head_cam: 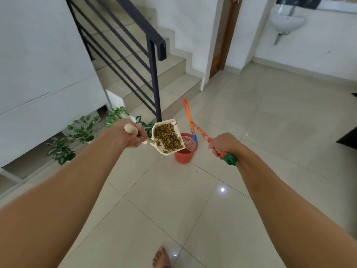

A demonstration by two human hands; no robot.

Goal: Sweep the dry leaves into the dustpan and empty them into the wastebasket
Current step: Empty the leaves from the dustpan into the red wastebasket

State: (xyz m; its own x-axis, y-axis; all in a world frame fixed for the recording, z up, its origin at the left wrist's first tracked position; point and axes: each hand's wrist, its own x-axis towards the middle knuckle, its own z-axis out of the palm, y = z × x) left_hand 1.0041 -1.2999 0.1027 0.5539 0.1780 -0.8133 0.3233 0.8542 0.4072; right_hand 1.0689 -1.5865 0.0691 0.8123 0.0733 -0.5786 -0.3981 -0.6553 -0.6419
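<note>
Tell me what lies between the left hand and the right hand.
In the head view: the leaf-filled dustpan, then the red wastebasket below and beyond it, between the left hand and right hand.

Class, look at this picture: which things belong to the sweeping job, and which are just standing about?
Belongs to the job: dustpan in the left hand; dry leaves in it; red wastebasket; broom handle in the right hand.

Just standing about: potted plants; stair railing; wall sink.

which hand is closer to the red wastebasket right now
Left, narrowly. The left hand holds the dustpan of dry leaves just left of the wastebasket, the pan overlapping its rim. The right hand grips the broom handle to the basket's right.
</note>
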